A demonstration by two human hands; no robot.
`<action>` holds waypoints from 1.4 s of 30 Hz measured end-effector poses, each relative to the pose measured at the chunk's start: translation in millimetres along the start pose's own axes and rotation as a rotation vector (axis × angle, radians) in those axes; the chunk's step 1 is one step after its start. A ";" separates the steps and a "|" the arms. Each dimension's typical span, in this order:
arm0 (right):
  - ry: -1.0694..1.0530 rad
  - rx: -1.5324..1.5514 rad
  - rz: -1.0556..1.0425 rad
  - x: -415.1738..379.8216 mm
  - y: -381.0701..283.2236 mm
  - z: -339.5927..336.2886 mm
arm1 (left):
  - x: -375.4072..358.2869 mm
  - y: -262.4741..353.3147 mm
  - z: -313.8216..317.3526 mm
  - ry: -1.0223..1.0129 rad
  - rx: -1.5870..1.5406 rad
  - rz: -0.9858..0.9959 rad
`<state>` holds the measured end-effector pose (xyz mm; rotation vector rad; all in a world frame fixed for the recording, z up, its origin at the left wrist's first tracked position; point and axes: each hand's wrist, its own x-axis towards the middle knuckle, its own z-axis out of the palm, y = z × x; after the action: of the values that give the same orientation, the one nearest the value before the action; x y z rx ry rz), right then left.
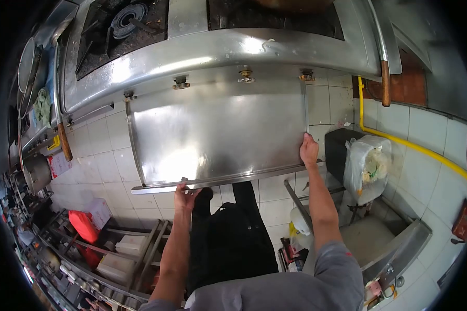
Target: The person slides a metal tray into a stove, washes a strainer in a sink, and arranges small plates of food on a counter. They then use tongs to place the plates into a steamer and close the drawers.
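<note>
A wide stainless steel panel (218,129) with raised side rims lies in front of the stove, its far side close to the gas valve knobs (246,76). My left hand (185,198) grips the near edge, thumb on top and fingers partly hidden below. At the right rim, close to the near corner, my right hand (310,149) is closed around the edge. A bent metal lip runs along the near side and extends past both corners. What supports the far side of the panel cannot be made out.
The steel stove (192,49) with burners (128,22) spans the far side. Wooden-handled tools hang over its front at left (64,141) and right (385,83). A bagged waste bin (367,168) stands right, below a yellow pipe (399,138). A metal rack (150,249) is at lower left.
</note>
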<state>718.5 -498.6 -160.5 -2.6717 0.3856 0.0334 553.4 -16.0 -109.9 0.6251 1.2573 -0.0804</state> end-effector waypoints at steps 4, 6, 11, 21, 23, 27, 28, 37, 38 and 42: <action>-0.014 -0.030 0.012 5.0 -0.8 -10.1 | -7.1 -7.5 -0.3 0.020 0.032 -0.040; -0.003 -0.027 0.012 5.0 -3.4 -10.2 | -8.7 -2.9 -1.8 -0.013 0.010 -0.048; 0.029 0.038 0.034 -3.8 -14.6 2.5 | 0.4 17.1 4.5 0.001 -0.026 -0.050; 0.064 -0.078 0.000 7.7 -19.9 14.0 | 34.7 26.7 6.8 -0.074 0.011 -0.080; 0.078 -0.082 -0.004 16.7 -30.0 19.2 | 53.3 34.8 8.4 -0.185 0.019 -0.036; 0.119 -0.065 -0.089 76.4 -54.4 9.8 | 64.2 72.3 67.3 -0.189 0.045 0.020; 0.113 0.003 -0.064 83.7 -57.3 2.5 | 67.7 74.1 79.4 -0.188 0.040 0.028; -0.316 0.935 0.588 -57.8 2.2 82.7 | 98.8 114.1 142.4 -0.292 -0.007 -0.010; -0.493 0.908 0.652 -60.8 -60.8 60.6 | 118.4 112.3 143.1 -0.322 -0.008 0.016; -0.626 1.325 0.726 41.1 -161.6 105.7 | 151.3 122.0 164.0 -0.322 -0.016 0.022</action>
<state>806.4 -324.6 -191.6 -1.0521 0.7717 0.5809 791.7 48.4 -170.9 0.5860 0.9392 -0.1469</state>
